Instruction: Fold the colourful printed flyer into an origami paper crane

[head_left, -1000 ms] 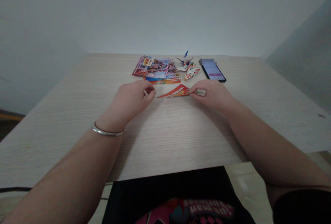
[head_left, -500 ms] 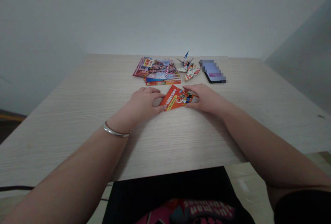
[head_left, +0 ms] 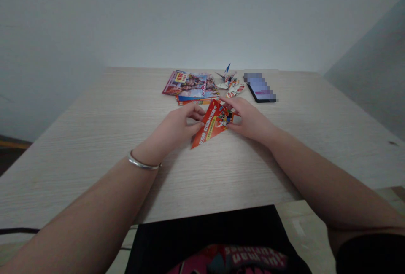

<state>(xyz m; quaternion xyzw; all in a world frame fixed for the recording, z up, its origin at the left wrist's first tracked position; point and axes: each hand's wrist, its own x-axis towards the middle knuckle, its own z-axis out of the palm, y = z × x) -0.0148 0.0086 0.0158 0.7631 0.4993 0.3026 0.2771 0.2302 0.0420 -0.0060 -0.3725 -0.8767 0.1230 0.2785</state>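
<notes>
A red printed sheet of paper [head_left: 211, 124], folded into a triangular shape, is held tilted above the table between my two hands. My left hand [head_left: 182, 124] pinches its left edge between thumb and fingers, and a silver bangle circles that wrist. At the paper's right side, my right hand [head_left: 248, 118] grips it with the thumb low and the fingers along the upper edge. Parts of the paper's far side are hidden behind my fingers.
Beyond my hands lies a stack of colourful leaflets [head_left: 193, 84]. Folded paper cranes [head_left: 230, 83] sit right of it, then a phone [head_left: 261, 88] with a partly pixelated screen. The pale wooden table [head_left: 95, 118] meets a wall at the back.
The red paper has been lifted and tilted up, with its lower left corner now exposed. My left hand has shifted its grip up the left edge; my right hand has risen slightly.
</notes>
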